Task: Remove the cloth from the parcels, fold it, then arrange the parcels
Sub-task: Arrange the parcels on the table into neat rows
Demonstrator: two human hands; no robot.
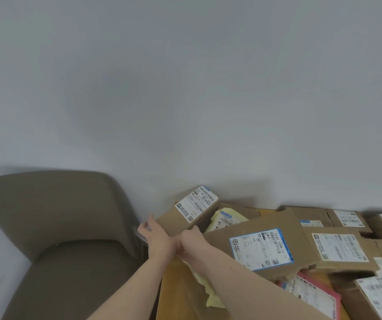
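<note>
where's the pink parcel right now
In the head view the pink parcel lies at lower right, just under the big cardboard box with the blue-edged label, beside the right forearm.

There is only one view, from a camera worn on the person's head, which faces forward and slightly down, so the grey wall (pixel 185 88) fills the upper half of the frame. The wide lens bends the edges, and the brown chair (pixel 53 227) at the left and the parcels (pixel 261 248) at the lower right stand close below. Both forearms enter from the bottom edge, and the far right corner is perhaps too blurred to read.
</note>
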